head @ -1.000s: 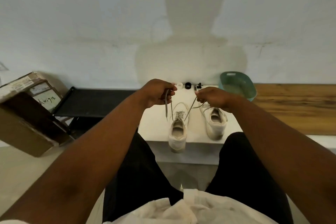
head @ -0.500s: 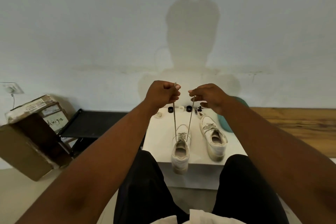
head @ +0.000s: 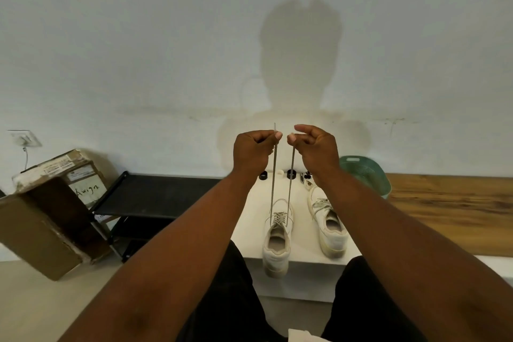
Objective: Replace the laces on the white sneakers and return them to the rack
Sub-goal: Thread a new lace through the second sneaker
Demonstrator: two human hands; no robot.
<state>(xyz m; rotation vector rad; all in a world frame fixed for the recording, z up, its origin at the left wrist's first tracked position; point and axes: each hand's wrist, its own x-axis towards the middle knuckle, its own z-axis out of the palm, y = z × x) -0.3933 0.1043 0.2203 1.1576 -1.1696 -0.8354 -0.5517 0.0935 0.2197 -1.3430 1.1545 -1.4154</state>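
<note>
Sitting before a low white bench (head: pixel 249 219), a person holds up both ends of a grey lace (head: pixel 273 175) at centre frame, arms stretched forward over dark trousers. At far left a cardboard box (head: pixel 41 219) leans on the floor beneath a wall socket (head: pixel 23 138), a handwritten label on its side. Just right of it stands a black rack (head: pixel 155 197), its top shelf level with the bench. The left hand (head: pixel 251 151) is curled into a loose fist, thumb and forefinger pinching one lace end, whose tip pokes up above the knuckles. The right hand (head: pixel 316 148) pinches the other end between thumb and fingertips, its remaining fingers bent. Both strands run down taut and nearly parallel to the left sneaker (head: pixel 277 241), which sits in the lower centre with its heel hanging over the near edge of the bench; crossed lacing shows over its tongue. The right sneaker (head: pixel 329 228) rests on the bench just beside it, angled slightly away, its own lace looser. Small black and white rings (head: pixel 291 173) lie along the bench's far edge against the wall. Behind the right wrist sits a green plastic basket (head: pixel 366 172), and a wooden surface (head: pixel 449 214) stretches to the right edge of the frame. The person's shadow falls on the pale wall above.
</note>
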